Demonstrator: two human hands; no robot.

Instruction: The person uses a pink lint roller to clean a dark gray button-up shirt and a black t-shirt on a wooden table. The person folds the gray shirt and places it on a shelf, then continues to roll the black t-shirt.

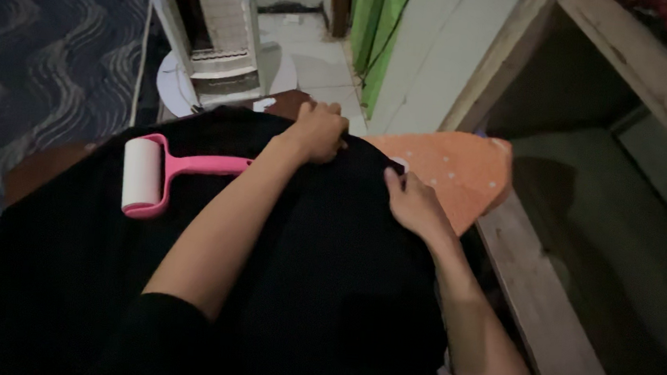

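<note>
The black cloth (303, 272) lies spread over the ironing board (461, 174), covering nearly all of it; only the board's orange, white-dotted nose shows bare past the cloth's far right edge. The cloth hangs off the near side, toward the camera, and fills the middle of the view.

Left hand (318, 131): at the cloth's far edge, knuckles up, fingers curled under. The grip is clenched on a fold of the cloth at that edge. The forearm crosses the cloth diagonally from the lower left, and a dark sleeve (155, 340) covers the upper arm.

Right hand (411, 205): just beside the left, on the cloth's right edge where it meets the bare orange cover. The thumb and fingers pinch the hem; the grip is closed on the cloth. The two hands are near each other but apart.

A lint roller (152, 175) with a pink handle and a white roll lies flat on the cloth, left of the left forearm, touched by neither hand. Its handle points right, toward the forearm.

Beyond the board stands a white tower fan (218, 43) on a round base, on a pale tiled floor. A dark wave-patterned rug (41, 69) lies at far left. A green curtain (377, 32) hangs behind. A wooden frame (538, 307) runs along the right side.
</note>
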